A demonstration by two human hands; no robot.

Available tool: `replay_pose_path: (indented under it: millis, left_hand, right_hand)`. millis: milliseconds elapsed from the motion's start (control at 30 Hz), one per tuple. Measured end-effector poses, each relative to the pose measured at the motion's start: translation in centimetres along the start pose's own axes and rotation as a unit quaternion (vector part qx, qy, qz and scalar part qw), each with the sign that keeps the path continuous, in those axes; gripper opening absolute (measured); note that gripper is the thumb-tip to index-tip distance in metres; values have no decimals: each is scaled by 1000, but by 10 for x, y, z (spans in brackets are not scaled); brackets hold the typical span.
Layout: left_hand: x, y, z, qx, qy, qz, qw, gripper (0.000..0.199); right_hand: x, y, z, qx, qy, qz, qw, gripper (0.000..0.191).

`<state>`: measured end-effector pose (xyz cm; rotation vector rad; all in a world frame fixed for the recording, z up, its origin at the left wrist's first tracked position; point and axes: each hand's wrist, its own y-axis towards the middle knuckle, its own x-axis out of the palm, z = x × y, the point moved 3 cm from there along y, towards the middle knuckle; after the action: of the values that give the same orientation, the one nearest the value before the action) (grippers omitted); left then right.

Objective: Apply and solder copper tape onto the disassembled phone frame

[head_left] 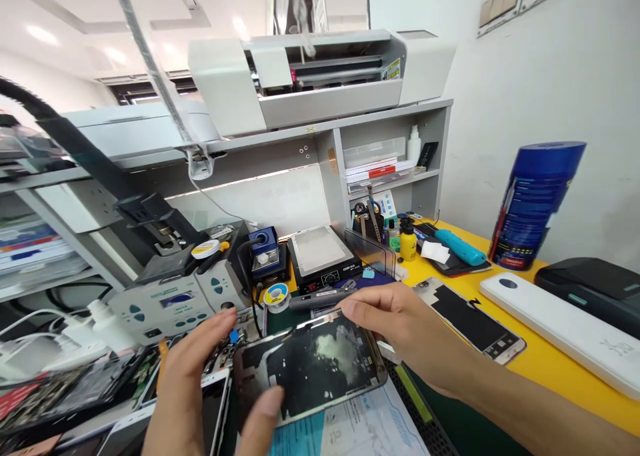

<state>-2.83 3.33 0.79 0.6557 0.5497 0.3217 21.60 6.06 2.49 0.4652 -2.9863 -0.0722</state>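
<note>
Panel (305, 369) lies between left hand (187, 379) and right hand (407, 326), over paper (355, 429); long axis running left to right, right end slightly farther off; right hand nearer, pinching its far right corner; left hand spread wide about the left end, touching or not, I can't tell

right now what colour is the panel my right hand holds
The panel is mostly black with a pale patch, in the head view.
</note>
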Motion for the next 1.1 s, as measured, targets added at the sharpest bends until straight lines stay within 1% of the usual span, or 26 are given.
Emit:
replay_pose_path:
  millis: [33,67,100,133,167,200,233,400,500,600,667,733,833,900,967,1033,1100]
  left_hand:
    - [2,1,8,68,56,-14,996,59]
    - [5,1,17,147,125,-41,980,60]
    - [9,-1,24,223,190,-71,953,61]
    - [13,-3,29,287,246,-102,920,62]
    - [17,-4,31,330,285,-127,891,65]
    - [19,-5,32,350,302,-142,875,67]
    - [19,-5,31,354,308,-152,870,68]
    - [15,-2,24,327,314,-162,876,74]
    - [15,-1,24,321,304,-165,882,69]
    - [15,-1,23,308,294,-176,888,67]
    - [15,-2,21,297,289,-187,891,67]
    - [14,-3,17,287,284,-197,893,65]
    - [16,-2,11,295,271,-217,890,66]
    - [17,0,8,308,262,-232,885,66]
    - [19,2,4,312,253,-243,883,60]
    - [21,1,0,306,246,-246,886,51]
    - [26,-2,-6,296,240,-244,892,41]
  right_hand:
    - [2,0,2,9,10,-10,1000,31]
    - [4,0,4,17,17,-18,1000,31]
    - [6,0,5,24,21,-26,999,31]
    - [7,-1,6,31,24,-33,999,32]
    - [9,-1,7,38,26,-38,998,33]
    - [10,-2,7,45,29,-40,998,33]
    - [10,-2,7,51,32,-39,997,33]
    - [11,-1,3,68,46,-29,996,33]
    - [12,1,2,75,39,-27,996,37]
    - [14,4,4,71,7,-15,997,39]
    - [11,6,6,50,-32,14,998,42]
    - [5,8,4,11,-87,63,994,46]
    - [-2,16,-12,-37,-196,123,972,45]
    - [0,32,-30,-50,-280,134,949,39]
    - [12,61,-54,-71,-359,122,923,30]
    - [31,104,-74,-77,-426,104,895,26]
    - [54,153,-88,-63,-482,90,869,27]
